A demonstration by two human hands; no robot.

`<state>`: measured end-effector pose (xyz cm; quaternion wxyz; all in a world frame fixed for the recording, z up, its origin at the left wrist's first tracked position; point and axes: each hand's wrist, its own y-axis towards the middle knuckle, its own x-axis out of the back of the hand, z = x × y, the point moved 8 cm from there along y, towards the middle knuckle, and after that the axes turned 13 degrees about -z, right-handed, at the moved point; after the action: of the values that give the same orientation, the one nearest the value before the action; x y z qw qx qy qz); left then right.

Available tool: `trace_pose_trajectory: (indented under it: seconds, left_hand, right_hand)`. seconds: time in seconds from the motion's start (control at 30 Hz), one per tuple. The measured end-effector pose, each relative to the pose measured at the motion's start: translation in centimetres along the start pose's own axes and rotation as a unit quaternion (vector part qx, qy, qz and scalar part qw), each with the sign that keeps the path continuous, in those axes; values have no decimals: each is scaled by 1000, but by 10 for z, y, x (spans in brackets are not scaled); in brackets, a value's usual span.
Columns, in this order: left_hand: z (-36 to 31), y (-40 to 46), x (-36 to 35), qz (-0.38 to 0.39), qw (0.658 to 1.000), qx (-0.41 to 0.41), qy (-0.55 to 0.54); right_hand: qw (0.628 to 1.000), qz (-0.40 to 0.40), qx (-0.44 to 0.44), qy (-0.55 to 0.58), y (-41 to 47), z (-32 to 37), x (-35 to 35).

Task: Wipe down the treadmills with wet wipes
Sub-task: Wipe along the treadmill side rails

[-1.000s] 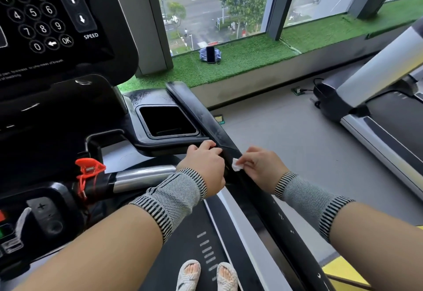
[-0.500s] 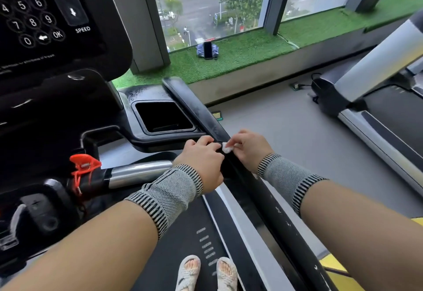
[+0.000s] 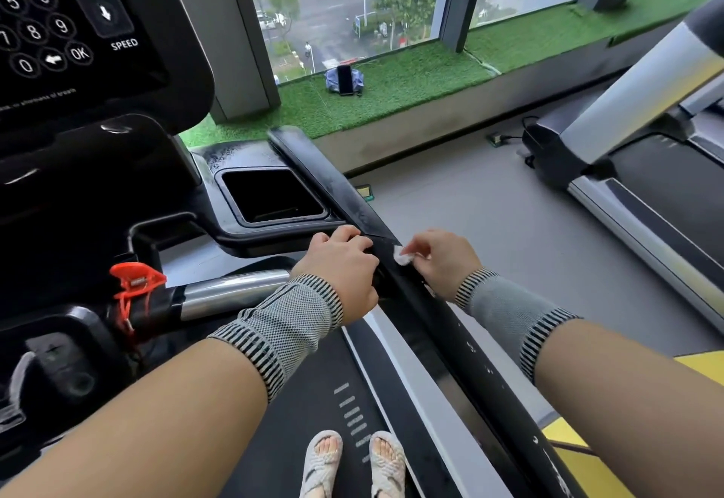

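Green artificial turf lines the window ledge at 12 o'clock, beyond the black treadmill console. At centre frame, the right hand pinches a small crumpled white wet wipe against the long glossy black side handrail, while the left hand curls over the rail at 9 o'clock of the wipe. Judged soft, light and limp, the wipe is best bunched under the fingertips.

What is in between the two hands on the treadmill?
In the head view, the black side handrail runs between the left hand and the right hand. A small white wet wipe, pinched by the right hand, sits on it.
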<state>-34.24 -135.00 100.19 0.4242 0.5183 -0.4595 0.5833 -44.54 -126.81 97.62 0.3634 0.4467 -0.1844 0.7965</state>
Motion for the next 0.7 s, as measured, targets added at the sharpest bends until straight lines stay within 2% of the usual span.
trace_pose_trajectory:
  seconds: [0.1,0.3,0.5,0.7]
  left_hand:
    - [2,1,0,-5,1000,2,0]
    - [0,1,-1,-8,1000,1,-11]
    - [0,0,-1,-12,1000,-11,-13]
    - [-2,-1,-2,-15,999,-28,-8]
  right_hand:
    - [1000,27,-9,1,-30,-12,11]
    - [999,-12,31,-30,5,27,-3]
    - [998,-6,55,-3,-41,7,9]
    - [998,-27,64,0,-16,30,-2]
